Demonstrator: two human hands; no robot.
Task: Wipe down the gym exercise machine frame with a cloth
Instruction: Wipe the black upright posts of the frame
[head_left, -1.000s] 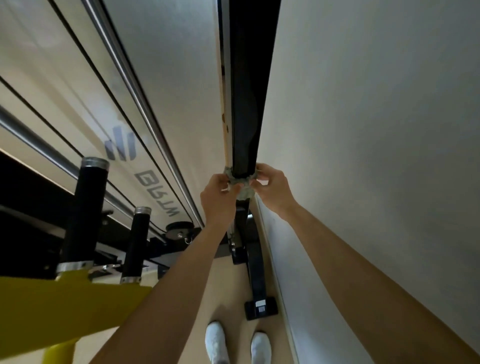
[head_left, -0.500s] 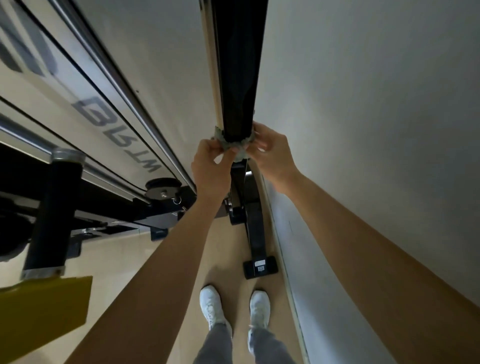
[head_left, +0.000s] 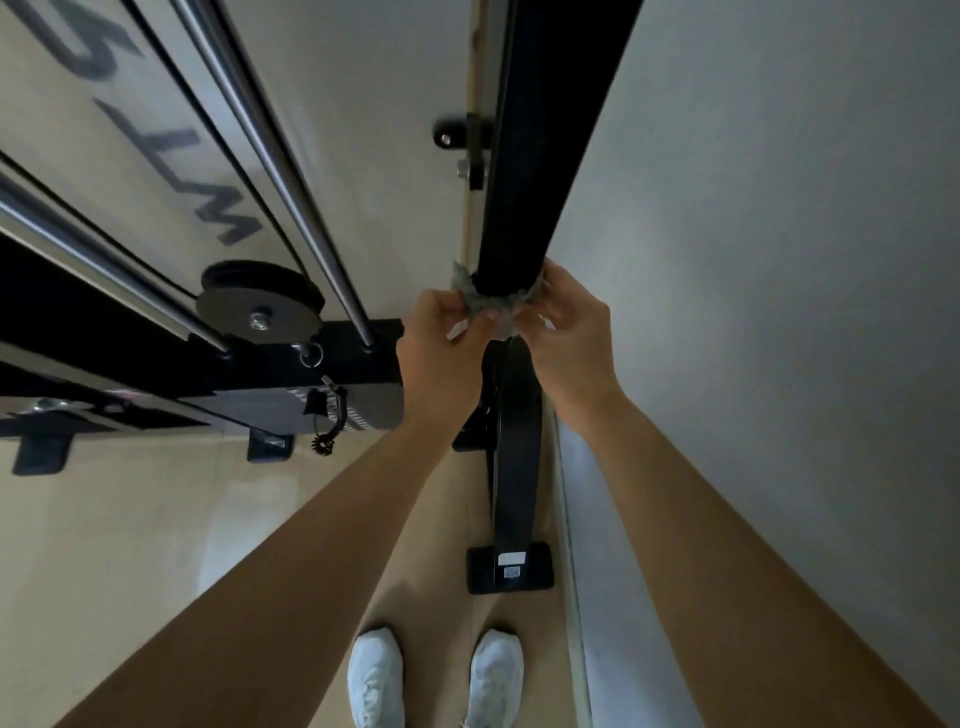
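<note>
Both hands' fingers still pinch cloth (head_left: 493, 306) round post (head_left: 540, 156), now lower.

Large dark letters run upside down along the pale panel (head_left: 156, 140) of the machine, toward its left edge; "WT" and a following dash are legible, the rest cut off. A small white label (head_left: 510, 559) on the black foot (head_left: 509, 569) is unreadable.

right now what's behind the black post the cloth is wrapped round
The cloth loops around the black post, each end pinched by the left hand and right hand. Beside it stands the grey wall. The cloth's far side is hidden by the post.
</note>
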